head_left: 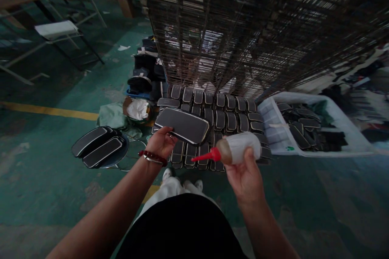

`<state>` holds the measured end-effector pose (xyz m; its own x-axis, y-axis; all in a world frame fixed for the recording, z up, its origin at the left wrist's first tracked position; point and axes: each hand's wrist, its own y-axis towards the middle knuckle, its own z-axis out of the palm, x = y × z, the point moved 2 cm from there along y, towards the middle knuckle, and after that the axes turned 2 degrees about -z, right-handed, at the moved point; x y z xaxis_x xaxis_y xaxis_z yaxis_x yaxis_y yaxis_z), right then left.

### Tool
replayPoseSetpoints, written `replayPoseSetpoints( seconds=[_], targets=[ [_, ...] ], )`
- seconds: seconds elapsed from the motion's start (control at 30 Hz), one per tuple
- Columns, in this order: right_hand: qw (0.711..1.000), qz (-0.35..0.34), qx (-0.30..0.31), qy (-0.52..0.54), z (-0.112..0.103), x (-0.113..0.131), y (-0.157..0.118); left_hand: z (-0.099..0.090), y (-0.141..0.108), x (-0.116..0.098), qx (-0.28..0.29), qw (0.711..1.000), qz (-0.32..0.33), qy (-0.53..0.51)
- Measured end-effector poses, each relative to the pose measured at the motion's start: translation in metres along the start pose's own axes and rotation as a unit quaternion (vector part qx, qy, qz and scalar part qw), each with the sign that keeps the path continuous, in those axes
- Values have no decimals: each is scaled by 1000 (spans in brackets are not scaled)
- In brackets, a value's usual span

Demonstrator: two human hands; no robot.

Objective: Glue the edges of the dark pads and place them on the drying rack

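My left hand (161, 142) pinches the near edge of a dark, flat, rounded-rectangular panel (184, 124) with a pale line along its border. In my right hand (245, 174) is a squeeze bottle (240, 148) with a whitish body and a long red nozzle. The bottle lies on its side in the grip, its nozzle pointing left, with the tip below the panel and apart from it. Under both hands, rows of similar dark pieces (220, 120) with pale borders lie side by side. What the bottle holds looks brownish near the nozzle.
Left, a round stool (124, 158) carries several dark panels. A white plastic bin (334, 154) with dark pieces stands right. Behind the rows rises a tall wire rack (212, 40). Dark bundles (142, 73), an open bag (138, 109) and a small white-topped stool (57, 29) stand left.
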<state>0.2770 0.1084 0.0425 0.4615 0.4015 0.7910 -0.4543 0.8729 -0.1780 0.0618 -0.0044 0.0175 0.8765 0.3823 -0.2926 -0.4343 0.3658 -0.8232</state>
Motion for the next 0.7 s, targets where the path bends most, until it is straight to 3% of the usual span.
replayPoseSetpoints(
  seconds=[0.07, 0.1, 0.23, 0.33, 0.4, 0.47, 0.53, 0.6, 0.7],
  targets=[
    [993, 91, -13, 76, -2, 4, 8, -4, 14, -3, -10, 1000, 2, -11],
    [987, 105, -27, 119, -5, 12, 14, -6, 19, -4, -12, 1000, 1, -15],
    [964, 20, -79, 252, -23, 62, 41, -13, 31, 0, -2, 999, -11, -32],
    [964, -35, -77, 254, -37, 81, 44, -9, 28, 13, 25, 999, -13, -46],
    [977, -45, -69, 196, -39, 71, 35, -2, 24, 26, 43, 998, -11, -55],
    [991, -25, -55, 118, -34, 44, 19, 8, 19, 41, 57, 996, -9, -63],
    [996, 47, -27, 74, -22, 9, 2, 16, 14, 56, 62, 996, -18, -65],
    [991, 109, -10, 75, -7, -23, -10, 21, 9, 71, 68, 995, -53, -44],
    [986, 127, -15, 111, 13, -50, -17, 24, 0, 89, 123, 983, -131, 26]
  ],
)
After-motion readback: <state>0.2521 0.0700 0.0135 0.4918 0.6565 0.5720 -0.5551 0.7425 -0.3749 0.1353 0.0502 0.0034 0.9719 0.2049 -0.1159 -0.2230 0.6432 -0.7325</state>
